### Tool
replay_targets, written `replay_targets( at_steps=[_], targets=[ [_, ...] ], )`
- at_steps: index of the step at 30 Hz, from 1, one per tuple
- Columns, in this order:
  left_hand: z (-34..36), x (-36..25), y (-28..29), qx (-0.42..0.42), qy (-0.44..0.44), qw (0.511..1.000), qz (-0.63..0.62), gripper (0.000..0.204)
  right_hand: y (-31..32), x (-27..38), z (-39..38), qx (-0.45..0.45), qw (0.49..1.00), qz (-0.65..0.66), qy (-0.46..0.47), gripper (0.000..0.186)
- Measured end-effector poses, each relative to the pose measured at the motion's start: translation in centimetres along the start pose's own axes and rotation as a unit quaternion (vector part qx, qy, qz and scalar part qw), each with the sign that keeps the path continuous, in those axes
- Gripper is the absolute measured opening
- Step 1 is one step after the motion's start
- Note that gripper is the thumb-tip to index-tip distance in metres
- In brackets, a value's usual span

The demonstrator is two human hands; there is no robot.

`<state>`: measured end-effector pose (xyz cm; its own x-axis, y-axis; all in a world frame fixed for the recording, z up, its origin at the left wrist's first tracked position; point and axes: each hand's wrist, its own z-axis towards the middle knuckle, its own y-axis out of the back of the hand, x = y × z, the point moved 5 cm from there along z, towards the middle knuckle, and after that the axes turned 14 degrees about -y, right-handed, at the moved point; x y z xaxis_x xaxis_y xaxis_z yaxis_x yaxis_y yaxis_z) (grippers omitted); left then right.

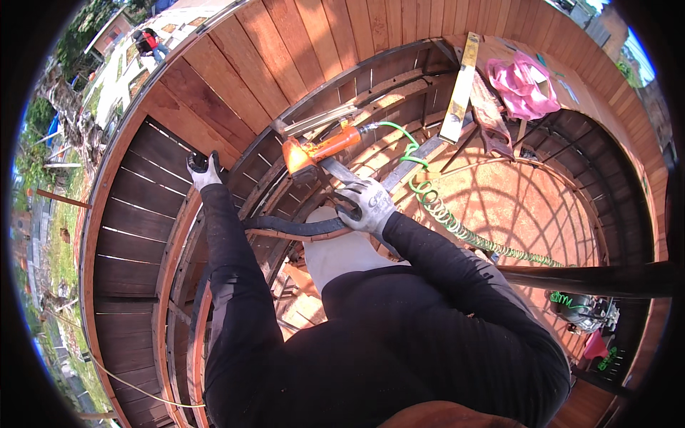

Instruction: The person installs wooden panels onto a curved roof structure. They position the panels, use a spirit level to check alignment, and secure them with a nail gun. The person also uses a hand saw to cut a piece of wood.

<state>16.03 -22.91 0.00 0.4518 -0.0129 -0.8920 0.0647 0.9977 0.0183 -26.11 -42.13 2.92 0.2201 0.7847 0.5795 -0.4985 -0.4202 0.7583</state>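
Note:
My left hand (203, 171), in a grey glove with dark fingertips, has fingers apart at the lower end of a reddish wooden board (200, 128) on the curved slatted structure. My right hand (364, 205), similarly gloved, has curled fingers at a grey beam (335, 171), near the end of a curved black strip (285, 228); what it grips is hard to make out. Just above it, an orange pneumatic nail gun (321, 148) lies on the framing, joined to a green coiled hose (457, 221). A white panel (332, 246) shows below the strip.
A yellow level (460, 85), pink cloth (521, 85) and weathered plank (492, 114) sit upper right. A compressor (581, 310) stands lower right on the reddish floor. A dark beam (585, 280) crosses at right. Another person (151, 44) is outside, upper left, beyond the curved wall (125, 235).

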Motion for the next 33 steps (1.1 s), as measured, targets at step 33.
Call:
replay_targets(
  at_steps=[33],
  targets=[
    [-20.6, -13.0, -0.2, 0.224, -0.219, 0.881, 0.355, 0.024, 18.1, -14.0, -0.7, -0.369, 0.868, 0.275, -0.187, 0.066]
  ],
)
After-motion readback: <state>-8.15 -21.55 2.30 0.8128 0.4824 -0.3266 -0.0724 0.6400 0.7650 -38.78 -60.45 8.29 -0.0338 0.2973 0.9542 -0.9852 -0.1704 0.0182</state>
